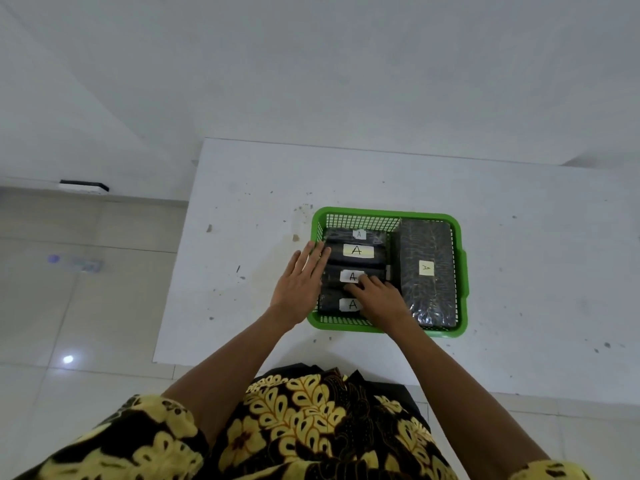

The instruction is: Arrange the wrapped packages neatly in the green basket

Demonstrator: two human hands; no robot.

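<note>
Green plastic mesh forms the basket point(462, 271) on a scuffed white table point(242, 188), and both of the person's bare hands are at its left half. Under and between the hands lies a column of four small dark wrapped packages, each with a white label marked "A": the farthest point(358, 234), the second point(358, 251), the third point(352, 276), and the nearest point(352, 304). The left hand point(300, 289) is flat and open, fingers spread, pressed along the basket's left rim against the ends of the packages, gripping nothing. The right hand point(379, 301) lies loosely curled on top of the column, fingertips point(363, 280) touching the third package's label; it seems to press rather than hold. Just right of the right hand, a long dark wrapped package point(427, 271) with a yellowish "A" label fills the basket's right side. To finish squaring the row well, the left palm should likely stay as a straight fence while the right fingers nudge gently, so the packages sit parallel without riding up.
</note>
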